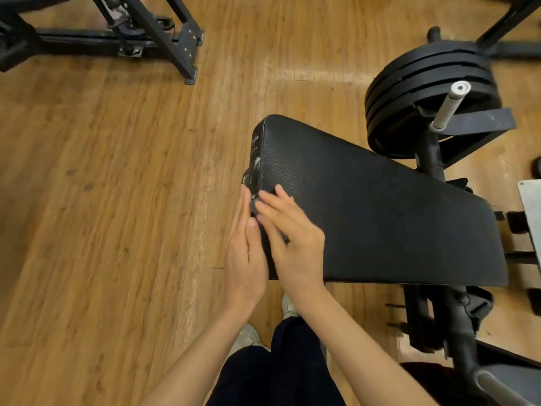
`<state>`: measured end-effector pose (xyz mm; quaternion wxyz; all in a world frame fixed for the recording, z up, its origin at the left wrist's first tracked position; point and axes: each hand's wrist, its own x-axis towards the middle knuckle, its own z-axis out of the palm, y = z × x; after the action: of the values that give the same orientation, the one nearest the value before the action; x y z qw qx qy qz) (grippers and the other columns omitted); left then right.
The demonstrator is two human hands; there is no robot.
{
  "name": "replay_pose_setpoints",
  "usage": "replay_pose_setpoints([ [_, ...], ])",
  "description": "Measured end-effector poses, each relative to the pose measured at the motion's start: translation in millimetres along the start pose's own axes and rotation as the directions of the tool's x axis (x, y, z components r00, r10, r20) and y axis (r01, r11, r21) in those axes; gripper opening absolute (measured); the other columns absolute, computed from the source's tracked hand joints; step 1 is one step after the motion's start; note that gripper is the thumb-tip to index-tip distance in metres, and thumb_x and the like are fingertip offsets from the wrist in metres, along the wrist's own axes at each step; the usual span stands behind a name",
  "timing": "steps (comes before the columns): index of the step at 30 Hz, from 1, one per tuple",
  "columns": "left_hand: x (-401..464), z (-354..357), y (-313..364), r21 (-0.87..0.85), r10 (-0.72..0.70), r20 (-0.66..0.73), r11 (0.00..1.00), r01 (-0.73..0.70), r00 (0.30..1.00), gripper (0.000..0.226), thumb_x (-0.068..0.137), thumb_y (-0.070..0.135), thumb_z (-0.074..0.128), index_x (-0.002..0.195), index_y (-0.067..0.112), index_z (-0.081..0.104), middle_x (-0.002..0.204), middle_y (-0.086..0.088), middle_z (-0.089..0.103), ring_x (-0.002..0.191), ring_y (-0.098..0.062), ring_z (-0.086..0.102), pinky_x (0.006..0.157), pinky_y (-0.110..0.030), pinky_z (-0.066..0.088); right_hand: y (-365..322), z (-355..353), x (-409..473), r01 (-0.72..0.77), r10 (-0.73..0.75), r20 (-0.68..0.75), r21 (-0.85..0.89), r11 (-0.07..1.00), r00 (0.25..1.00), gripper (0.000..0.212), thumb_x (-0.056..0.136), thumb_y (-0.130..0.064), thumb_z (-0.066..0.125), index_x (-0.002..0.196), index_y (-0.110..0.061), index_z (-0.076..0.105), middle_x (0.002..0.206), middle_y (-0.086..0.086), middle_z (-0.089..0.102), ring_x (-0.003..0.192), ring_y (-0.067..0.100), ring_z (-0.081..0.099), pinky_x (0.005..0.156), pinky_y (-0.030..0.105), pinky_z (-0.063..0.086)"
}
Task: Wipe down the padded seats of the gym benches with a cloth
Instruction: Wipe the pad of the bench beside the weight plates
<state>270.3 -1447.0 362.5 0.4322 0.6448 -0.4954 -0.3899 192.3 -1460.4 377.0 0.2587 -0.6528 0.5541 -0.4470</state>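
Dark trousers (281, 373) and pale shoes (247, 336) fill the bottom of the view, with two bare forearms reaching up to the near left corner of the padded seat (380, 218).

On the left, the left hand (246, 259) lies flat against the side wall of the pad, fingers straight and together, holding nothing that shows. Just beside it, the right hand (288, 232) rests on the top surface at the same corner, fingers spread and nearly straight. A small dark grey patch, probably the cloth (254, 207), shows under its fingertips; most of it is hidden, so I cannot tell its size or whether it is gripped or only pressed.

White smears (255, 165) mark the pad's left edge just beyond the fingers. My judgement: wiping of this corner and edge is in hand, and most of the broad black top seems yet to be covered. The next move would call for pressing the cloth flat and sweeping rightward along the pad.

Around it: a black machine frame (175, 42) stands well apart at upper left on the wooden floor (102, 200). To the right, stacked weight plates (430, 92) and a grey handle (449, 108) stand close to the pad's far side and could crowd a long stroke there.
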Motion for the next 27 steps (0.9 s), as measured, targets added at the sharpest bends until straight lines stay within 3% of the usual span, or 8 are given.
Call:
replay_pose_setpoints([
  [2,0.0,-0.9,-0.2,0.037,0.020,0.003,0.999,-0.020,1.000,0.049,0.108,0.019,0.024,0.156,0.008,0.026,0.163,0.002,0.028,0.148,0.003,0.022,0.118,-0.010,0.016,11.4,2.8,32.1,-0.004,0.004,-0.017,0.006,1.000,1.000,0.024,0.090,-0.002,0.066,0.113,-0.006,0.072,0.123,0.006,0.068,0.130,0.023,0.054,0.112,0.040,0.041],
  [6,-1.0,-0.1,0.7,0.044,0.025,0.003,0.999,-0.025,1.000,0.047,0.110,0.019,0.022,0.157,0.012,0.022,0.164,0.005,0.024,0.148,0.006,0.018,0.118,-0.010,0.014,21.1,12.4,90.3,-0.175,0.181,-0.136,0.056,0.983,0.974,0.023,0.092,-0.007,0.066,0.114,-0.007,0.072,0.123,0.006,0.068,0.131,0.021,0.052,0.110,0.044,0.042],
  [11,-0.3,1.4,-4.9,0.055,0.052,-0.027,0.997,-0.050,0.998,0.049,0.108,0.019,0.023,0.156,0.007,0.027,0.162,0.001,0.028,0.147,0.005,0.021,0.116,-0.009,0.016,-1.1,-6.1,-24.1,-0.100,0.105,-0.068,0.079,0.992,0.992,0.029,0.090,-0.001,0.066,0.118,-0.006,0.069,0.129,0.005,0.065,0.134,0.020,0.049,0.115,0.038,0.036],
  [13,0.1,1.9,-5.3,0.057,0.057,-0.038,0.997,-0.055,0.998,0.049,0.108,0.020,0.023,0.155,0.007,0.028,0.162,0.001,0.028,0.148,0.003,0.022,0.118,-0.011,0.017,13.7,-10.5,-12.4,-0.078,0.084,-0.072,0.079,0.994,0.994,0.027,0.089,0.000,0.067,0.116,-0.006,0.071,0.127,0.006,0.066,0.133,0.022,0.050,0.116,0.037,0.034],
  [17,-1.6,1.5,-3.3,0.055,0.057,-0.023,0.997,-0.056,0.998,0.047,0.110,0.018,0.023,0.156,0.009,0.025,0.163,0.005,0.026,0.147,0.006,0.020,0.119,-0.013,0.016,57.5,-15.3,85.1,-0.308,0.334,-0.209,0.146,0.940,0.919,0.024,0.091,-0.005,0.066,0.114,-0.008,0.072,0.125,0.005,0.067,0.135,0.020,0.048,0.115,0.039,0.034],
  [19,-2.0,0.9,-3.0,0.052,0.058,-0.025,0.997,-0.056,0.998,0.047,0.110,0.017,0.023,0.156,0.009,0.025,0.163,0.004,0.027,0.147,0.007,0.020,0.118,-0.010,0.016,58.5,-18.3,82.2,-0.366,0.388,-0.231,0.134,0.921,0.892,0.026,0.093,-0.007,0.064,0.118,-0.008,0.070,0.128,0.003,0.065,0.135,0.017,0.047,0.116,0.027,0.032],
  [24,-0.3,1.9,-7.0,0.034,0.067,-0.030,0.997,-0.066,0.997,0.047,0.110,0.019,0.023,0.156,0.009,0.027,0.163,0.003,0.027,0.148,0.005,0.021,0.116,-0.008,0.016,16.6,-18.2,-28.2,-0.260,0.278,-0.183,0.115,0.959,0.943,0.029,0.092,-0.006,0.066,0.121,-0.009,0.068,0.128,0.000,0.065,0.133,0.012,0.049,0.115,0.037,0.037],
  [27,-0.9,0.3,-5.5,0.039,0.065,-0.006,0.997,-0.065,0.998,0.048,0.110,0.022,0.022,0.157,0.011,0.024,0.163,0.004,0.025,0.147,0.006,0.019,0.117,-0.008,0.014,36.6,-19.0,18.0,-0.276,0.290,-0.197,0.095,0.957,0.937,0.025,0.092,-0.008,0.066,0.117,-0.007,0.071,0.124,0.002,0.067,0.131,0.016,0.052,0.113,0.031,0.039],
])
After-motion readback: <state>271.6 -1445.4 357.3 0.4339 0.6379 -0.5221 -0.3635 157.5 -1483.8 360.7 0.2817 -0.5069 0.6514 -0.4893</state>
